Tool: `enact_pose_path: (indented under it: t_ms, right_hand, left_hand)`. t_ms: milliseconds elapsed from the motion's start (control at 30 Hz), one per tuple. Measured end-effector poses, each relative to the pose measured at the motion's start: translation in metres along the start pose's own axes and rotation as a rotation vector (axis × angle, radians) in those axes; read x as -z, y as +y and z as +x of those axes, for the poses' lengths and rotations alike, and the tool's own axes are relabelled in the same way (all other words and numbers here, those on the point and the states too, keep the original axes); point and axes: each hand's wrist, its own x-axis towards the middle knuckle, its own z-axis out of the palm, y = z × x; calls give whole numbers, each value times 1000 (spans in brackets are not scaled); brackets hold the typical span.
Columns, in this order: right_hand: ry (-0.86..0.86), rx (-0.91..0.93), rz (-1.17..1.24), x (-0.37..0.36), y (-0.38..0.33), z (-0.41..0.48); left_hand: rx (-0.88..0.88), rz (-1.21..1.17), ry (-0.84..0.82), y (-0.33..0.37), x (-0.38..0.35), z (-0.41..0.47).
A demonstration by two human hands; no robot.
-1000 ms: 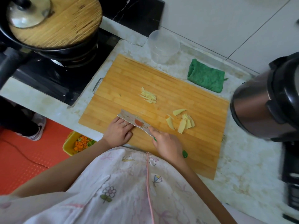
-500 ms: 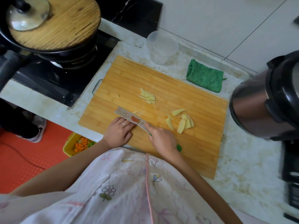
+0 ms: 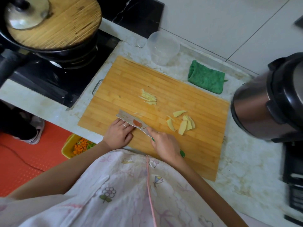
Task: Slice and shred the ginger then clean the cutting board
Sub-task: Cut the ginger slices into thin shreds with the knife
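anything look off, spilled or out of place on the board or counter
Nothing stands out. The ginger slices and the ginger shreds lie in two separate groups on the cutting board, the right hand holds the knife, and the green cloth sits folded beside the board.

No words, numbers or brand names can be read anywhere. The grey patterned knife [image 3: 133, 123], lying over the near left part of the bamboo cutting board [image 3: 164, 82], carries an orange-red patch on its blade, too blurred to tell whether it is a logo or a picture. The pale printed garment [image 3: 124, 199] shows only small drawings, among them a flower [image 3: 108, 193] and a kite [image 3: 158, 179], without lettering. On the black appliance [image 3: 293, 161] at the right edge of the bench, a few pale marks are too blurred to read.
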Motion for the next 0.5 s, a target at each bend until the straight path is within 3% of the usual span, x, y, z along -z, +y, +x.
enact_pose_path:
  t_ms: [500]
  right_hand:
    - [-4,-7,17,3,-3,-7]
  left_hand:
    - [-10,-14,19,0,1,1]
